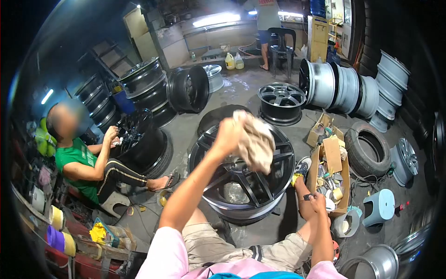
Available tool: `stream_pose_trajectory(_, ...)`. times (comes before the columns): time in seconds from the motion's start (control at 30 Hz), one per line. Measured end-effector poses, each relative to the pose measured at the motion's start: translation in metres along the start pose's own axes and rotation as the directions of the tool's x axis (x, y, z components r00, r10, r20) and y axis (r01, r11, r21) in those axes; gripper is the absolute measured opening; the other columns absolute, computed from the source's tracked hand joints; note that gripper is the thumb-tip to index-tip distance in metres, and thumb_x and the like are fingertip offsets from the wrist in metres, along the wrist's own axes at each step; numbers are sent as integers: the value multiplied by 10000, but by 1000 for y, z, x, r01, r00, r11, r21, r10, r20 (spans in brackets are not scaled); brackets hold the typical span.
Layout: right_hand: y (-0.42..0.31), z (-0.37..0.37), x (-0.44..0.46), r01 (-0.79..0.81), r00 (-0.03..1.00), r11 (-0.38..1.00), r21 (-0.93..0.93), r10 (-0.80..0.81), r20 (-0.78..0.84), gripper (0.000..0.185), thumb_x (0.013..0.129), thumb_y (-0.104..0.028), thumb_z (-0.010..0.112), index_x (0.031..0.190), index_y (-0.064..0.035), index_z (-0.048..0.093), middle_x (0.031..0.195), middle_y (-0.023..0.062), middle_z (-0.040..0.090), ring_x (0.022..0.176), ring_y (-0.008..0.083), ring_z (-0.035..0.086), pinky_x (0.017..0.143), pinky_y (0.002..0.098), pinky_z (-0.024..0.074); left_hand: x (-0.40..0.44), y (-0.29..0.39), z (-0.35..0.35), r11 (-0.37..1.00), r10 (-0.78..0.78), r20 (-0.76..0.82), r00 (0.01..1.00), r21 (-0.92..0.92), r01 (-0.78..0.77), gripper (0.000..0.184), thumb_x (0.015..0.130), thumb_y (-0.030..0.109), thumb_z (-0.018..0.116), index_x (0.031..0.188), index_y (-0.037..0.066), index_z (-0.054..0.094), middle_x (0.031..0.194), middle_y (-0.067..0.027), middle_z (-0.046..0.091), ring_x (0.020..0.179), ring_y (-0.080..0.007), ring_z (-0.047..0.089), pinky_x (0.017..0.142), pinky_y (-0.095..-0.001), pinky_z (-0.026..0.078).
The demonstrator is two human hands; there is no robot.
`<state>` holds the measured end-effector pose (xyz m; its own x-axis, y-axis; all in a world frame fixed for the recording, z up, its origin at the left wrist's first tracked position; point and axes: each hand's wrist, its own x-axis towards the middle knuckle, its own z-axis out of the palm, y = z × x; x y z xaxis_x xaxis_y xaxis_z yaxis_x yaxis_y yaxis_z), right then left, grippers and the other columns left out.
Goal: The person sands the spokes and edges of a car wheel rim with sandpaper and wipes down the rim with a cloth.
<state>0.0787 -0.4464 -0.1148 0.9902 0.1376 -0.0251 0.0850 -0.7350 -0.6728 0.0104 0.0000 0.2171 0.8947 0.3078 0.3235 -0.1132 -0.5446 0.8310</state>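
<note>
Wheel [242, 183] is laid face up at the centre, its spokes dark and its side wall bright; some work is judged done on it, but how much is left cannot be told. Over it, a crumpled cloth [257, 143] is gripped in the closed left hand [231, 135]. Off to the right, a small dark block [307, 197] is pinched by the right hand [318, 203].
</note>
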Motion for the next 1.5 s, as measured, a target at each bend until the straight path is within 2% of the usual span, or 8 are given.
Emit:
stream_pose_trajectory(0.17,1,2,-2,33,999,999,37,-31,-40,315,872,-208,749,1070,38,754,926,255,757,873,368,752,800,457,566,96,-17,-66,864,11,-70,998,503,25,598,1025,520,553,1090,-42,748,951,-213,773,877,-301,738,817,-439,571)
stream_pose_trajectory(0.33,-2,0,-3,57,998,998,-6,-57,-28,293,863,-233,749,992,30,753,917,256,743,890,423,724,801,489,552,104,34,-88,463,-571,340,747,885,-50,629,877,623,725,1044,20,788,992,-141,784,881,-280,751,763,-431,607)
stream_pose_trajectory(0.47,9,6,3,60,998,997,-41,-61,-14,290,861,-226,749,997,29,760,901,247,747,862,427,726,788,484,556,167,84,-92,602,297,189,936,724,-337,885,898,524,708,1596,79,391,1495,-272,547,1285,-401,622,1137,-502,460)
stream_pose_trajectory(0.6,22,10,5,129,991,991,-28,-130,-41,272,878,-210,723,1012,24,758,834,208,744,733,316,716,704,420,555,183,219,-92,814,293,50,955,510,-277,794,832,389,733,1469,26,428,1051,-234,763,976,-373,762,852,-505,590)
stream_pose_trajectory(0.77,34,15,18,109,994,993,-34,-109,7,264,866,-203,722,976,35,748,735,183,697,696,300,695,680,426,541,132,337,17,332,861,161,482,540,-773,552,737,376,813,1150,58,631,955,-173,758,926,-329,753,820,-466,598)
stream_pose_trajectory(1.0,24,16,13,174,985,985,-3,-174,-9,231,897,-184,704,996,15,771,657,92,674,585,184,653,606,378,524,-100,335,107,-153,911,365,-192,-132,-979,184,818,253,708,722,96,713,737,-93,716,734,-294,737,690,-415,604)
stream_pose_trajectory(1.27,4,0,-2,106,994,994,-18,-106,21,270,891,-221,705,1015,8,776,719,153,706,668,253,696,672,414,548,-65,80,102,451,585,676,449,189,-872,208,788,213,738,779,6,759,787,-202,722,769,-352,747,653,-452,602)
stream_pose_trajectory(1.5,0,4,-1,83,997,991,-110,-82,13,322,858,-250,710,1063,-9,775,874,242,732,851,382,728,793,454,557,-79,24,63,625,235,860,454,224,-748,386,884,381,732,835,-1,763,773,-232,719,792,-425,731,715,-506,595)
